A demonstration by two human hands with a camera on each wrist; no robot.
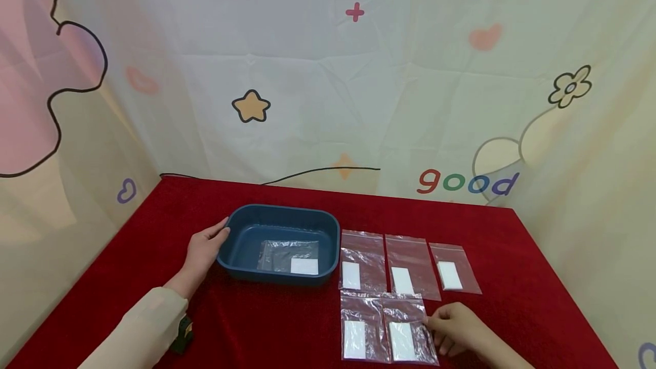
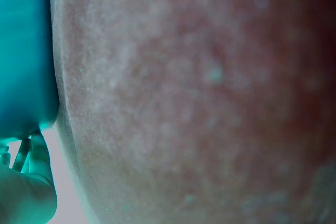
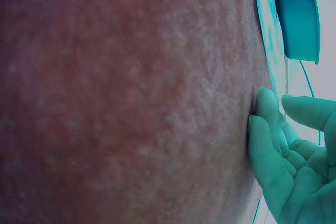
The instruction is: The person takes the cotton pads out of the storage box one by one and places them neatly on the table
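My left hand (image 1: 202,252) holds the left rim of a dark blue plastic basin (image 1: 279,279). In the left wrist view its fingers (image 2: 39,158) meet the corner of the basin (image 2: 23,51). Inside the basin lies a clear zip bag (image 1: 277,250) with a white rectangle in it. My right hand (image 1: 456,329) pinches the right edge of the nearest right zip bag (image 1: 422,337), which holds a white rectangular piece (image 1: 402,341). In the right wrist view, thumb and fingers (image 3: 268,145) come close together at the bag's edge.
Beside that bag lies another zip bag (image 1: 374,329). A row of similar bags sits behind: one (image 1: 363,249) next to the basin, one (image 1: 412,255) in the middle, one (image 1: 461,255) at right. A small dark object (image 1: 181,335) lies by my left sleeve. Red cloth (image 1: 266,323) covers the table; a printed curtain hangs behind.
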